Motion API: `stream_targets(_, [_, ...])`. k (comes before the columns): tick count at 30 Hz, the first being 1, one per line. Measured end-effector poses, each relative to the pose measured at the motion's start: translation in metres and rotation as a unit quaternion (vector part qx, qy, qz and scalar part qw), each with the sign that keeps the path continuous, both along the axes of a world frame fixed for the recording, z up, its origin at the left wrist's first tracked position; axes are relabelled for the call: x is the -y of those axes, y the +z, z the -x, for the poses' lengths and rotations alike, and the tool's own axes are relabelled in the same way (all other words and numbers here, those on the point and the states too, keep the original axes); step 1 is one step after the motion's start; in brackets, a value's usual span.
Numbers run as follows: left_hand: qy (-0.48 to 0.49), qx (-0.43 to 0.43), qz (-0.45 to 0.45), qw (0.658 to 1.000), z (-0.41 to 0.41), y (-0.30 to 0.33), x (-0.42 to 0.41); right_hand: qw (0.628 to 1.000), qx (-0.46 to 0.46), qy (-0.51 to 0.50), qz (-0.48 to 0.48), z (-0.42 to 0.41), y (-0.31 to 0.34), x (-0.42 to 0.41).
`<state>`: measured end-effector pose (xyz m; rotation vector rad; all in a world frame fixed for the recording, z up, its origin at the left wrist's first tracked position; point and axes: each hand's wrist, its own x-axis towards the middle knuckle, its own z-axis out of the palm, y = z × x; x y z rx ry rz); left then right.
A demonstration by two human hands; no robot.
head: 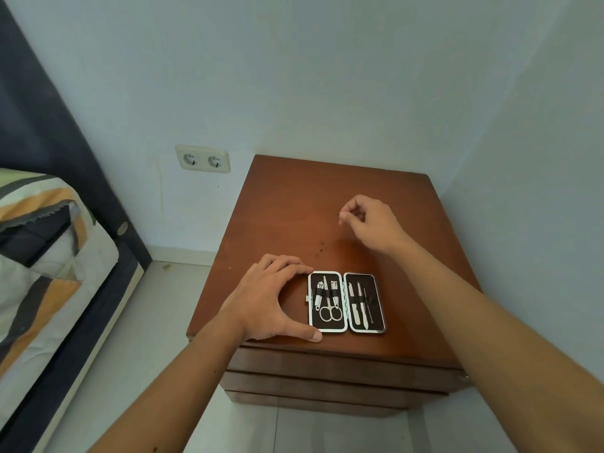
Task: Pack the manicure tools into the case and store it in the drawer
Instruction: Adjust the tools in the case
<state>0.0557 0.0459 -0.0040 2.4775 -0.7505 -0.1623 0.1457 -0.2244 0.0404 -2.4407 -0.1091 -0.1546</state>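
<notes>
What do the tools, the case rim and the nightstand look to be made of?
Tools: polished metal, likely steel, bright and reflective. Case rim: silvery, shiny, metal or plated plastic; lining dark, matte. Nightstand: reddish-brown wood or veneer, smooth with soft sheen.

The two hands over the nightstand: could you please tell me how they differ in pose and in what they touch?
The left hand is spread wide, fingers and thumb bracketing the left half of the open manicure case; the right hand is loosely curled, fingertips pinched together. The left hand rests at the nightstand's front edge; the right hand is farther back, apart from the case. Both are bare and hold no tool.
</notes>
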Motion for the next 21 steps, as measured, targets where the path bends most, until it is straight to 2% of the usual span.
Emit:
stream_targets(5, [-0.002,-0.006,-0.005,1.0,-0.001,0.001,0.0,0.98,-0.069,0.0,-0.189,0.039,0.007,0.019])
stream_targets(8, [0.001,-0.012,-0.004,1.0,0.0,0.001,0.001,0.967,-0.071,0.004,-0.245,0.054,0.007,0.026])
stream_targets(17, [0.001,-0.001,0.004,1.0,0.002,0.003,0.001,0.951,-0.066,0.002,-0.301,0.091,0.002,0.046])
stream_targets(21, [0.0,0.005,0.003,1.0,0.002,0.002,0.001,0.953,-0.081,-0.007,-0.292,0.101,-0.011,0.047])
